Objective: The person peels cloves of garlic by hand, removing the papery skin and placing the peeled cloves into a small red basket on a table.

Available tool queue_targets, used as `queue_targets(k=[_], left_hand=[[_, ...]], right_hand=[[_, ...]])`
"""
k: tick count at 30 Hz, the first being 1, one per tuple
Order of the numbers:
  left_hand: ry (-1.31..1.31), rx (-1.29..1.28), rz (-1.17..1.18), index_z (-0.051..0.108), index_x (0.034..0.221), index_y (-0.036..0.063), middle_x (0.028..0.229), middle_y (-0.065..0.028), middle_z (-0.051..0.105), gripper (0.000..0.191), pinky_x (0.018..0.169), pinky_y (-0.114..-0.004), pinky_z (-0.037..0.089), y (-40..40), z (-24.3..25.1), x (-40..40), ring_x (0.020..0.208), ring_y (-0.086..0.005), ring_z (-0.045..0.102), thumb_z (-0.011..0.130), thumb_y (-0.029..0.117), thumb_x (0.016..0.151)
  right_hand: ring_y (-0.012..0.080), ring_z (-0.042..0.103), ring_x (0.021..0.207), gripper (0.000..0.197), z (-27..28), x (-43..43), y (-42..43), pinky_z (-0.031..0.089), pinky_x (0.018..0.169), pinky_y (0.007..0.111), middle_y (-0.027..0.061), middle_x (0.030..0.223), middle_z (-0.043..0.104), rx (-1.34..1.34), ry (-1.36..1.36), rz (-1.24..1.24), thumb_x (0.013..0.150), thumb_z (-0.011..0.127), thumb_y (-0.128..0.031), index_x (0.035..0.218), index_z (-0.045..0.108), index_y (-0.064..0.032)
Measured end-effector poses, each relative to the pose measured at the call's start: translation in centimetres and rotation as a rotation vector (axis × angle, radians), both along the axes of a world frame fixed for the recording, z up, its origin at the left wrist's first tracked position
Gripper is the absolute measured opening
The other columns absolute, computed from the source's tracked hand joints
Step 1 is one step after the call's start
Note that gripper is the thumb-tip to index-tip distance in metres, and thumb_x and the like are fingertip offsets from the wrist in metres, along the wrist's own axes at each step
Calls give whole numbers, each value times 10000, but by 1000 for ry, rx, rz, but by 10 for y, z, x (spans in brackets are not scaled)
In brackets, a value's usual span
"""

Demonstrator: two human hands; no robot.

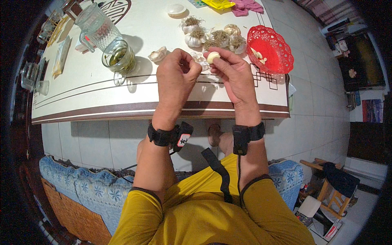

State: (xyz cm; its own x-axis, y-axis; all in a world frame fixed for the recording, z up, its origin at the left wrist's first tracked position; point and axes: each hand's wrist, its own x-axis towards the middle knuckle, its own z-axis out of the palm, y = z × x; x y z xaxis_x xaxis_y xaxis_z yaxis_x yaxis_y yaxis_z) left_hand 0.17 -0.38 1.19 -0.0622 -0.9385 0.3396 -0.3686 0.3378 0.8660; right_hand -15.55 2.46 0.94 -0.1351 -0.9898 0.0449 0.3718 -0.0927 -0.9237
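Note:
My right hand [234, 73] holds a pale peeled garlic clove [213, 57] between thumb and fingers. Close by on the left, my left hand [177, 76] is curled with thumb against the fingers; whether anything small is pinched there is hidden. Papery garlic skins [211, 82] lie on the table beneath and between the hands. Just beyond, several whole garlic bulbs [219, 37] with dried roots sit in a cluster. A partly broken garlic bulb [157, 54] rests left of my left hand. Several peeled cloves [259, 55] lie inside a red openwork plastic basket [283, 55] at the right.
A glass mug of tea [119, 58] and a ribbed glass pitcher [99, 26] stand to the left. A white round lid or dish [176, 10], a yellow packet [219, 3] and a pink cloth [245, 6] lie farther back. The table's near edge [202, 113] runs under my wrists.

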Motion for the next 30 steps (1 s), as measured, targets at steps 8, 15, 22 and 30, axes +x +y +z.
queue_targets(k=[8,15,22,30], left_hand=[[-151,-54,115,655,814,-1,687,-89,660,161,597,-299,503,-4,-4,8,593,-131,619,704,148,850],[-166,-42,12,713,889,42,756,-45,680,108,582,-259,492,-2,4,4,657,-103,622,755,131,846],[119,-86,-194,729,981,9,869,-62,702,133,649,-229,529,-3,-2,2,738,-113,657,738,63,859],[4,-94,-197,706,936,8,822,-101,713,94,665,-269,544,1,1,3,705,-149,684,727,45,853]], right_hand=[[88,627,828,298,1,-6,0,508,723,203,108,1079,715,24,-177,33,943,647,-97,1232,648,-25],[44,587,754,256,2,0,2,461,633,168,26,929,705,102,157,-6,895,696,-70,1146,683,-24],[60,613,752,214,0,0,2,480,652,184,22,877,699,80,212,0,856,737,-46,1063,707,0],[80,606,730,145,-1,0,3,478,637,238,31,855,712,-24,640,-95,845,744,-92,975,747,-29]])
